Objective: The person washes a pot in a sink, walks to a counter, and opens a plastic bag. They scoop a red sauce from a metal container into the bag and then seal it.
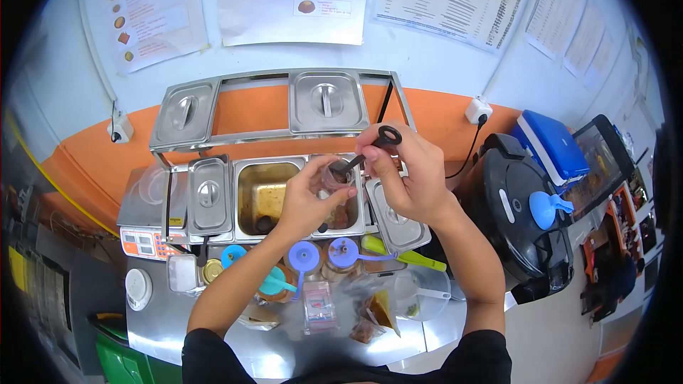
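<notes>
My left hand (pixel 307 199) is closed around a small clear plastic cup (pixel 331 176), above the steel food pans. In my right hand (pixel 405 174) is a black spoon (pixel 350 165) with a ring-shaped handle end, gripped between thumb and fingers. The spoon's head dips into the cup's mouth; what the cup contains is too small to make out. Below my hands, one steel pan (pixel 351 222) holds food and is partly covered by my left hand. Beside it, another pan (pixel 257 190) shows brownish liquid or residue at its bottom.
A steel lid (pixel 395 222) leans at the pan's right. Purple-lidded jars (pixel 304 257) and a green-handled utensil (pixel 404 254) stand in front. A black cooker (pixel 509 206) is at right, a scale (pixel 146 243) at left. Plastic packets (pixel 319 307) lie near the counter's front.
</notes>
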### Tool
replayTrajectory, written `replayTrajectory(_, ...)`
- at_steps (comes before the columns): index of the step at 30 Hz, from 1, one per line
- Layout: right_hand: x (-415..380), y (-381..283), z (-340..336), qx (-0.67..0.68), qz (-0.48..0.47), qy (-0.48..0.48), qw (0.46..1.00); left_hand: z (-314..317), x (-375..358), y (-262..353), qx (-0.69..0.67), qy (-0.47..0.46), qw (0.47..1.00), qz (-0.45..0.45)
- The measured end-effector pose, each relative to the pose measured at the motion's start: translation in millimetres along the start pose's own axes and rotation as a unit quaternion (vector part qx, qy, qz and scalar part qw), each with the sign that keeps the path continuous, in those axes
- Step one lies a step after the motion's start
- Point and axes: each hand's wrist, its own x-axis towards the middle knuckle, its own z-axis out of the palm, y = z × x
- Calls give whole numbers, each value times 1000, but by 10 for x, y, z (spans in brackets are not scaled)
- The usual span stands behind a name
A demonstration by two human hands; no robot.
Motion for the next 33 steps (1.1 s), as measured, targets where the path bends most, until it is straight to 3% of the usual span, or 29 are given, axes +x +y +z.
replayTrajectory(3, -4, 12, -23, -19, -68, -27, 997, 37, -9, -52, -59, 3, 998, -13)
replayTrajectory(7, 6, -93, -85, -47, -164, -55, 984, 47, -4, -21, -21, -11, 999, 27)
replayTrajectory(9, -79, -55, -92, 62, -23, 8, 998, 57, -25, 37, -29, 2, 999, -47)
replayTrajectory(11, -93, -19, -117, 70, -11, 15, 997, 20, -17, -3, -19, 5, 999, -47)
replayTrajectory(13, -170, 71, -58, 200, 58, 123, 970, -17, -2, -29, -19, 15, 998, -60)
replayTrajectory(15, -229, 130, -15, 211, 71, 168, 960, -65, 3, -89, -24, 24, 998, -55)
replayTrajectory(17, -295, 171, -28, 273, 114, 298, 908, -114, -23, -83, -27, 35, 998, -54)
replayTrajectory(21, -536, 293, 5, 289, 151, 361, 874, -262, -149, 36, -73, 83, 990, -90)
replayTrajectory(23, -776, 551, 181, 280, 171, 332, 885, -339, -231, 120, -85, 97, 987, -100)
replayTrajectory(25, -963, 633, 363, 263, 236, 138, 925, -403, -372, 235, -69, 113, 990, -39)
replayTrajectory(26, -1000, 587, 346, 264, 244, 145, 922, -401, -476, 380, -24, 114, 993, -34)
replayTrajectory(28, -1061, 442, 266, 164, 335, -95, 923, -371, -733, 622, -19, 113, 992, -51)
replayTrajectory(29, -1120, 270, 208, 165, 347, -84, 919, -345, -886, 680, -20, 119, 991, -60)
replayTrajectory(30, -1143, 35, 131, 9, 251, -46, 967, -329, -1054, 702, -20, 107, 991, -72)
replayTrajectory(31, -1154, -190, 44, -150, 145, -14, 978, -305, -1238, 710, -6, 104, 993, -52)
replayTrajectory(32, -1217, -424, -19, -201, 101, 29, 974, -263, -1413, 700, 6, 102, 994, -29)
replayTrajectory(33, -1402, -623, -10, -149, 133, 43, 979, -198, -1588, 669, 2, 95, 995, -36)
